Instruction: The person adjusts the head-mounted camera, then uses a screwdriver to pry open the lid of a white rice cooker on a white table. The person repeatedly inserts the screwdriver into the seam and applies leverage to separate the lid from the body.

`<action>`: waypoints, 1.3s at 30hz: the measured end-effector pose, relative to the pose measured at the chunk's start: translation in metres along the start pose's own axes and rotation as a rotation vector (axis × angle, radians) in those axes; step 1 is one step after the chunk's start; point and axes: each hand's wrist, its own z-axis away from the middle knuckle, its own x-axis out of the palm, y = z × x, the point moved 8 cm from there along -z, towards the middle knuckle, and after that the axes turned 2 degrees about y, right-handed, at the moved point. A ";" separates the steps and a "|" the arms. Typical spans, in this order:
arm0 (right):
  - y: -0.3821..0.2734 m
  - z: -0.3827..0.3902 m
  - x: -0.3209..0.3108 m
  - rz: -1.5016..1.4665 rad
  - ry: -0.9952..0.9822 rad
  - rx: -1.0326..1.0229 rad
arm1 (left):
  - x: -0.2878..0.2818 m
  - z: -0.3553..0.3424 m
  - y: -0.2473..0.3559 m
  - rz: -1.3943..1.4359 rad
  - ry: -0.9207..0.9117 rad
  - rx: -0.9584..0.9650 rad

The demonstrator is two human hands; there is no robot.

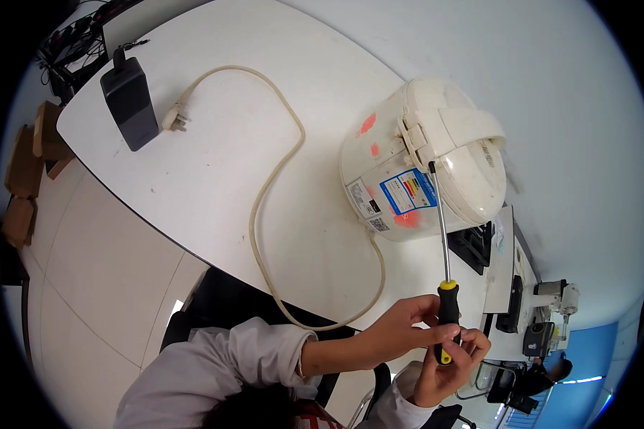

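Note:
A screwdriver [445, 243] with a long steel shaft and a black-and-yellow handle points up and away from me. My left hand [406, 330] closes its fingers on the upper part of the handle. Lower down, my right hand [454, 365] grips the handle's butt end. The dark tip overlaps the rim of a white rice cooker [379, 168], below its lid hinge or latch; whether it touches cannot be told. This cooker has a carrying handle [472, 127], labels and reddish stains on its side. Its pale power cord [254, 222] loops across the table to a plug [175, 119].
On the white table [193, 164], a black box-shaped device [130, 104] stands near the far left corner. Cardboard boxes [23, 171] are stacked on the floor at left. Beyond the cooker are a second desk with equipment, chairs and another person [544, 375].

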 end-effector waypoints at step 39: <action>0.007 0.011 -0.006 -0.075 0.071 -0.112 | -0.002 0.002 -0.001 0.004 0.064 0.170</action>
